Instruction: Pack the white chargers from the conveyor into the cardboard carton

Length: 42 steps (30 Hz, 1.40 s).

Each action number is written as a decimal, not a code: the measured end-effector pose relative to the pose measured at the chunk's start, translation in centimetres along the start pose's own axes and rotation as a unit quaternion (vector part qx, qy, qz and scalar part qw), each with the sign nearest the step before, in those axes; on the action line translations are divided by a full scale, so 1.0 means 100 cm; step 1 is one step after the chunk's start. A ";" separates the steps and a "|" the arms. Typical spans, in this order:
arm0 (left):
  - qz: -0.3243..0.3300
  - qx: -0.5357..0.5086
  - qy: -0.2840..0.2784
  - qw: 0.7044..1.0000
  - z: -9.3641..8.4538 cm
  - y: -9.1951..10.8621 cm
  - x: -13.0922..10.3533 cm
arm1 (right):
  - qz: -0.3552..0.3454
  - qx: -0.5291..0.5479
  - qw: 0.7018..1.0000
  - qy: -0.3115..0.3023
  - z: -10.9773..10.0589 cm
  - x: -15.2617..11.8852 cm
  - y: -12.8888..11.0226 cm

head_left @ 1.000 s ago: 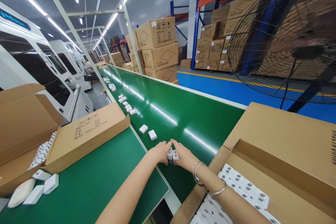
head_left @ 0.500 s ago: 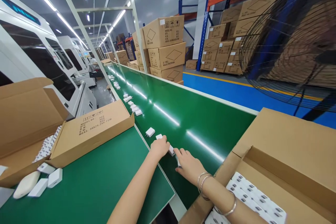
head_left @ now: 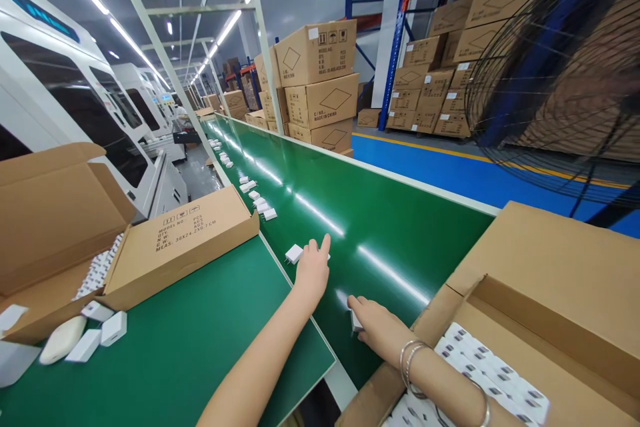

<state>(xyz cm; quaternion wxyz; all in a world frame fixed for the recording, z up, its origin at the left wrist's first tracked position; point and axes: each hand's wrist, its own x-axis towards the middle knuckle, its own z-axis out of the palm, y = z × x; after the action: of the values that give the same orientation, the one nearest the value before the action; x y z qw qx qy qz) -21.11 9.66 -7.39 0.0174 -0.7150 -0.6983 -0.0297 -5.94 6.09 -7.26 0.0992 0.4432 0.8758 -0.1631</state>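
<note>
Over the green conveyor belt (head_left: 400, 213), my left hand (head_left: 313, 269) has its index finger stretched out and partly covers a white piece at its right side. Just left of its fingers lies a white plug adapter (head_left: 294, 253). My right hand (head_left: 376, 321), with bracelets on the wrist, is closed on a white adapter (head_left: 356, 321) at the belt's near end. Farther up the belt, several white adapters (head_left: 260, 203) lie in a loose row. An open carton at the lower right holds rows of white adapters (head_left: 493, 373), partly under my right forearm.
On the green side table (head_left: 200, 320) are a closed carton (head_left: 185, 233), an open carton (head_left: 55, 213) with adapters, loose white adapters (head_left: 114, 328) and a cream rounded object (head_left: 63, 340). A fan (head_left: 555, 93) stands at the right, stacked cartons (head_left: 323, 100) behind the belt.
My left hand has moved up the belt toward the single adapter, its index finger now extended. My right hand has shifted right and nearer the open carton, with a white adapter in its fingers.
</note>
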 end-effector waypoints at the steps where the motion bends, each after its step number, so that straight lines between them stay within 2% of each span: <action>1: 0.040 0.050 0.001 0.998 0.001 -0.004 0.000 | 0.000 0.000 1.000 -0.004 -0.001 -0.001 0.001; 3: 0.107 0.113 -0.015 0.988 0.006 -0.010 -0.001 | 0.001 0.001 1.000 -0.011 -0.002 -0.002 0.004; 5: 0.138 0.129 -0.030 0.982 0.011 -0.014 -0.003 | 0.004 0.004 1.000 -0.012 -0.004 -0.003 0.008; 10: 0.203 0.132 -0.043 0.969 0.020 -0.016 -0.003 | 0.016 0.014 1.000 0.002 -0.007 -0.001 0.015; 14: 0.260 0.121 -0.043 0.957 0.025 -0.010 -0.002 | 0.030 0.009 0.999 0.018 -0.012 0.005 0.020; 19: 0.347 0.075 -0.057 0.933 0.021 -0.003 -0.008 | 0.027 0.004 0.999 0.038 -0.015 0.014 0.027; 21: 0.327 0.025 -0.062 0.943 0.015 -0.005 -0.011 | 0.012 0.011 0.999 0.049 -0.014 0.018 0.030; 24: 0.226 -0.105 -0.098 0.964 0.009 -0.006 -0.013 | -0.016 0.024 0.998 0.062 -0.012 0.025 0.032; 27: 0.144 -0.195 -0.139 0.960 0.011 -0.001 -0.015 | -0.042 0.024 0.997 0.065 -0.009 0.029 0.034; 31: 0.127 -0.228 -0.164 0.951 0.015 0.005 -0.024 | -0.075 -0.010 0.995 0.065 -0.011 0.025 0.033; 35: 0.115 -0.279 -0.215 0.929 0.010 -0.002 -0.036 | -0.113 -0.066 0.988 0.086 -0.020 0.016 0.025; 37: 0.082 -0.309 -0.200 0.926 0.007 -0.009 -0.037 | -0.145 -0.089 0.981 0.089 -0.024 0.014 0.020; 42: -0.064 -0.317 -0.074 0.943 0.007 -0.017 -0.032 | -0.182 -0.128 0.973 0.069 -0.019 0.020 0.016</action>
<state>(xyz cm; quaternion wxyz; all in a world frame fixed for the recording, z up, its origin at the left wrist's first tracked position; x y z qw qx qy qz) -22.85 6.56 -8.31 -0.2640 -0.6378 -0.6960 -0.1976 -5.86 9.17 -6.45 0.0630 0.2706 0.9600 -0.0340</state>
